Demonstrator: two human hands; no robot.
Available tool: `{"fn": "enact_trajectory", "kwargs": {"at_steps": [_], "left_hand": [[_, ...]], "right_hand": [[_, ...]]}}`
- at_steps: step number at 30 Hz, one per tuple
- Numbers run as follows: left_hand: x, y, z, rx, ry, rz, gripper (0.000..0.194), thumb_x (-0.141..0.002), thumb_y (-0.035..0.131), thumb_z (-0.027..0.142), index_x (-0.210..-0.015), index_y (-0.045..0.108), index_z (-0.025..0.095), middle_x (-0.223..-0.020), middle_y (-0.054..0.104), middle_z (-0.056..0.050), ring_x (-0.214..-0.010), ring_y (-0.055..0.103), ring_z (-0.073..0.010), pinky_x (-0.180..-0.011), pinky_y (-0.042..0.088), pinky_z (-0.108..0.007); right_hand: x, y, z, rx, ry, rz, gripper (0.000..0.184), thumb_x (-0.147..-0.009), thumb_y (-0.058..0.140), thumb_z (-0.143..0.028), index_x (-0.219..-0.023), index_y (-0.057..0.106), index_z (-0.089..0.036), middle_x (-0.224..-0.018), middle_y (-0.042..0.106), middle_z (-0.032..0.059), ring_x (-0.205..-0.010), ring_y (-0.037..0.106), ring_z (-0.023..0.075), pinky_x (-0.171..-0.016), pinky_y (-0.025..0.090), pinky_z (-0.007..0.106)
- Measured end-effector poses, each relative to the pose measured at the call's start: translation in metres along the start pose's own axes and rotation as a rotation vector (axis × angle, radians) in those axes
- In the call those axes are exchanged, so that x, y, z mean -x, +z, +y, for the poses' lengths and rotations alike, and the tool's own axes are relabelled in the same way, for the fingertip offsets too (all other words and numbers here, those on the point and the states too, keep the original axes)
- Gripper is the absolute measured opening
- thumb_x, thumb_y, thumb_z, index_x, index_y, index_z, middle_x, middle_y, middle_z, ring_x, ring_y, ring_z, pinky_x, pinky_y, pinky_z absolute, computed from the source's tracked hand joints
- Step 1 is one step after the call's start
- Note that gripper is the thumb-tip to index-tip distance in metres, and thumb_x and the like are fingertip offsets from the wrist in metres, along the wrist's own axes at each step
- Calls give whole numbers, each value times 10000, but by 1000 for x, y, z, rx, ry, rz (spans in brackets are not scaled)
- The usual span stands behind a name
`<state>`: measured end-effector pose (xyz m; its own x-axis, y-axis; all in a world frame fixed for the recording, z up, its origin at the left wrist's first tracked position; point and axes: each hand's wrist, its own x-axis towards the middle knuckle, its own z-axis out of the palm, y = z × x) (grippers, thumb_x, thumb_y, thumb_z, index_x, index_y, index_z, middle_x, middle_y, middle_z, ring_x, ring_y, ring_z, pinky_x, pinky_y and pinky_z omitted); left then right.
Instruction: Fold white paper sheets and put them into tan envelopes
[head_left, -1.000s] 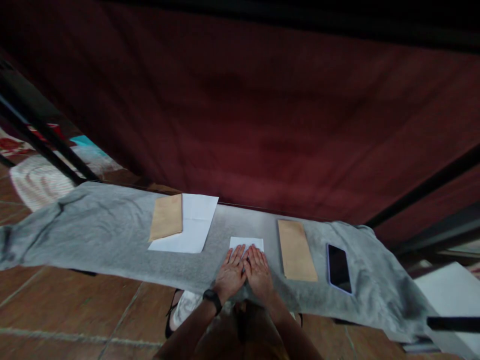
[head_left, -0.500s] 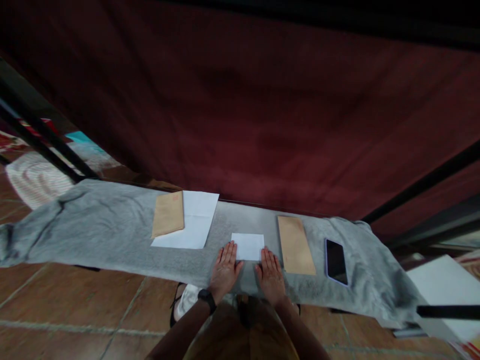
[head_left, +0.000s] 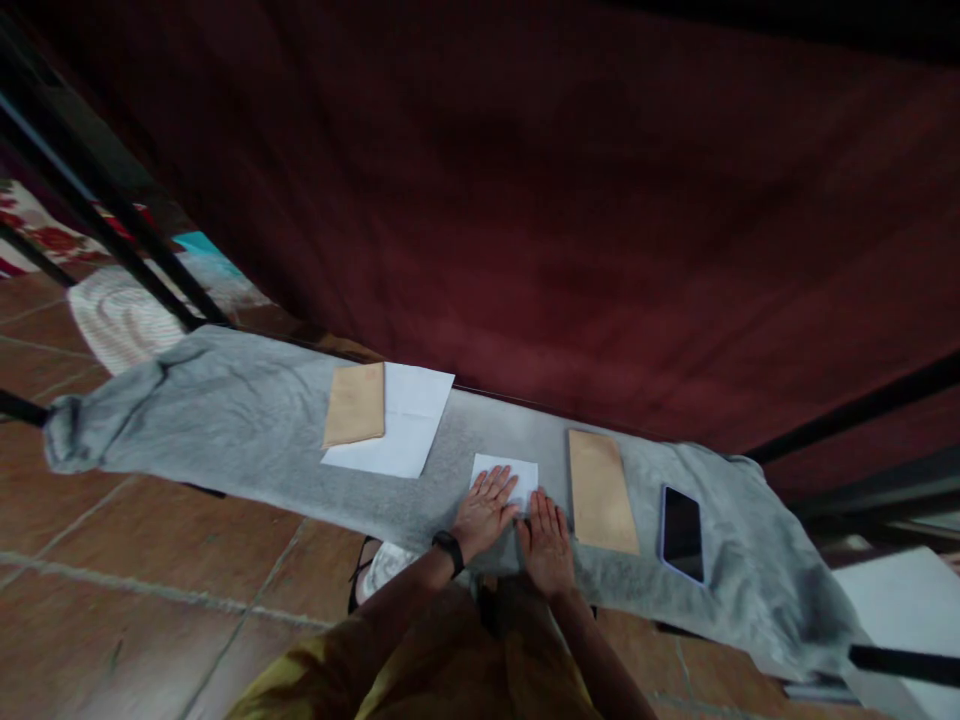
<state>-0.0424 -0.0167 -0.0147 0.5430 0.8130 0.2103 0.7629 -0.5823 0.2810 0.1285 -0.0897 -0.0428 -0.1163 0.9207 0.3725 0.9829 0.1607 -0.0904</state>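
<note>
A small white folded paper (head_left: 484, 463) lies on the grey cloth (head_left: 255, 420) in front of me. My left hand (head_left: 484, 510) rests flat across the paper with its fingers spread, covering its lower left part. At the paper's lower right corner lies my right hand (head_left: 546, 545), fingers stretched out, palm down. A dark watch (head_left: 448, 550) is on my left wrist. Right of the hands lies a brown envelope (head_left: 602, 490). Another brown envelope (head_left: 356, 402), to the left, sits partly on a larger creased white sheet (head_left: 416, 415).
A phone (head_left: 682, 533) with a pale purple edge lies on the cloth at the right. Behind the cloth hangs a dark red curtain (head_left: 480, 250). Black metal bars (head_left: 862, 405) stand at both sides. Brown floor tiles (head_left: 172, 560) show below.
My left hand has slid right and forward, from the paper's left edge onto the paper. My right hand stays by its lower right corner. The camera view has shifted and tilted slightly.
</note>
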Motion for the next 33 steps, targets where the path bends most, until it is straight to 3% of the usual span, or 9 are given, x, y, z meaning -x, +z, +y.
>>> {"fn": "enact_trajectory", "kwargs": {"at_steps": [7,10,14,18,23,28,33], "left_hand": [[7,-4,-26,-52,-116,46,569,-1048,376,455,-1564,379,215,-1648,359,-104,-1544,279,-267,-1262,211,-519],[6,-5,-24,-54,-123,17,564,-1042,390,429,-1553,395,190,-1652,346,-121,-1546,272,-286,-1260,208,-519],[4,-8,-20,-61,-108,-5,556,-1041,374,399,-1539,409,155,-1651,341,-142,-1543,271,-312,-1254,201,-540],[3,-8,-19,-59,-96,-17,572,-1026,389,374,-1546,389,137,-1655,332,-148,-1541,274,-318,-1257,181,-548],[3,-7,-19,-67,-99,-41,585,-1031,388,408,-1536,409,112,-1647,334,-177,-1539,277,-329,-1264,176,-533],[2,-7,-18,-105,-90,-28,591,-1031,414,396,-1537,407,91,-1641,338,-192,-1533,291,-330,-1263,183,-519],[4,-4,-22,-179,-83,7,578,-1055,354,442,-1557,390,157,-1632,375,-149,-1524,321,-309,-1239,237,-539]], "right_hand": [[1,3,1,-40,38,26,578,-1084,279,-387,-1582,339,-100,-1574,458,184,-1476,383,276,-1194,301,501],[-14,2,-1,-97,60,30,559,-1083,266,-360,-1578,348,-115,-1576,459,170,-1492,353,282,-1185,310,536],[-46,6,-10,-175,-90,-46,532,-1062,292,-257,-1551,392,-73,-1564,475,174,-1494,348,258,-1190,318,498],[-63,15,-15,-134,-124,-80,503,-1047,289,-201,-1481,496,-55,-1545,493,194,-1473,387,263,-1189,311,502],[-60,17,-9,-64,-127,-84,473,-1051,313,-189,-1454,536,-81,-1570,465,174,-1487,367,263,-1203,281,500],[-54,14,1,-40,-46,-12,491,-1061,332,-235,-1503,467,-68,-1557,470,212,-1456,410,288,-1173,317,525],[-51,17,5,6,7,39,533,-1076,331,-322,-1517,445,-46,-1552,466,232,-1448,421,296,-1172,327,496]]}}
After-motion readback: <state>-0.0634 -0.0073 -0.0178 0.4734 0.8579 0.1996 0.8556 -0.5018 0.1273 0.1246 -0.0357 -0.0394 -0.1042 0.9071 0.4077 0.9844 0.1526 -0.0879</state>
